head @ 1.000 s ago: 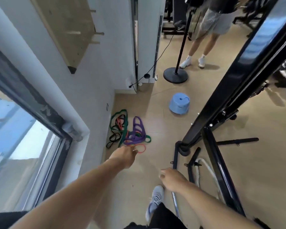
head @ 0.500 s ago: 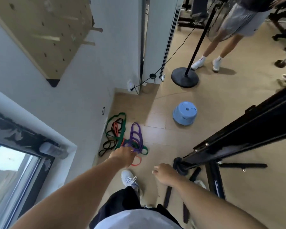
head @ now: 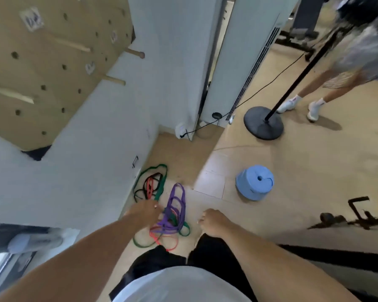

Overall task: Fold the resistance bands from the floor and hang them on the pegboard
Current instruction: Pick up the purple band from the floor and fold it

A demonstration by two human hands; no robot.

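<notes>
Several resistance bands lie tangled on the floor by the wall: a purple band (head: 175,209), a green band (head: 154,174), a black band (head: 140,191) and a red band (head: 150,186). My left hand (head: 145,211) reaches down at the pile, its fingertips at the purple band's left edge; whether it grips the band is hidden. My right hand (head: 214,222) hovers to the right of the pile, fingers curled in, holding nothing. The wooden pegboard (head: 42,79) hangs on the wall at upper left, with pegs (head: 135,53) sticking out.
A blue upturned stool (head: 254,182) sits right of the bands. Farther back are a black stand base (head: 263,123), a white floor unit (head: 238,62) with a cable, and another person's legs (head: 314,99). Black equipment (head: 358,214) lies at right. A window (head: 4,269) is at lower left.
My view has swung left and down, so the pegboard is larger and the black frame at right has left view. My left hand stays at the band pile; the right hand has come closer to it.
</notes>
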